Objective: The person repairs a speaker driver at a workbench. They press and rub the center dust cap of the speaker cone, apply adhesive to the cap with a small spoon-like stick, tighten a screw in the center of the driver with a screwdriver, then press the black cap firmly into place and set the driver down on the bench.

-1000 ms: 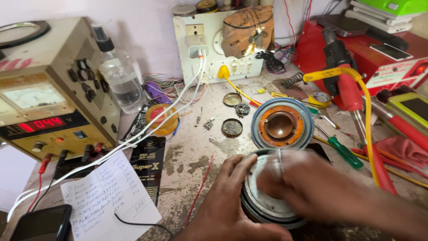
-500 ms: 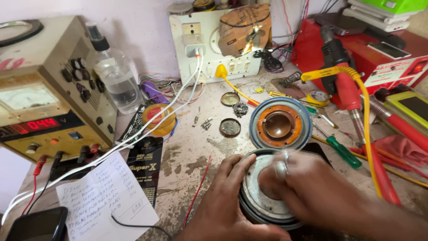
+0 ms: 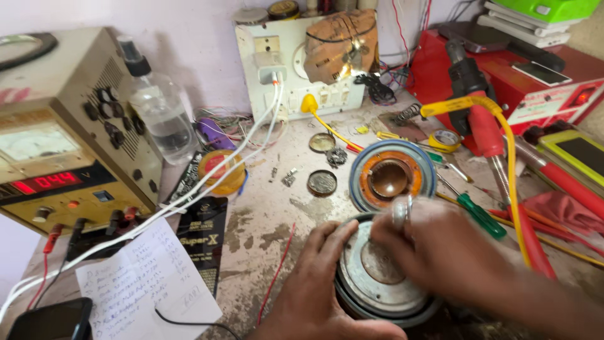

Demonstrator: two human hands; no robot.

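A power supply [image 3: 63, 145] stands far left on the counter [image 3: 264, 208]. Near centre, the left hand [image 3: 314, 283] cups the round metal speaker magnet [image 3: 377, 277], grip half-curled against its left rim. The right hand [image 3: 453, 252] lies over its top, fingers bent and touching it; whether they pinch anything I cannot tell.

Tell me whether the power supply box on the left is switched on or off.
On. The beige power supply shows lit red digits on its front display; leads are plugged into its lower terminals.
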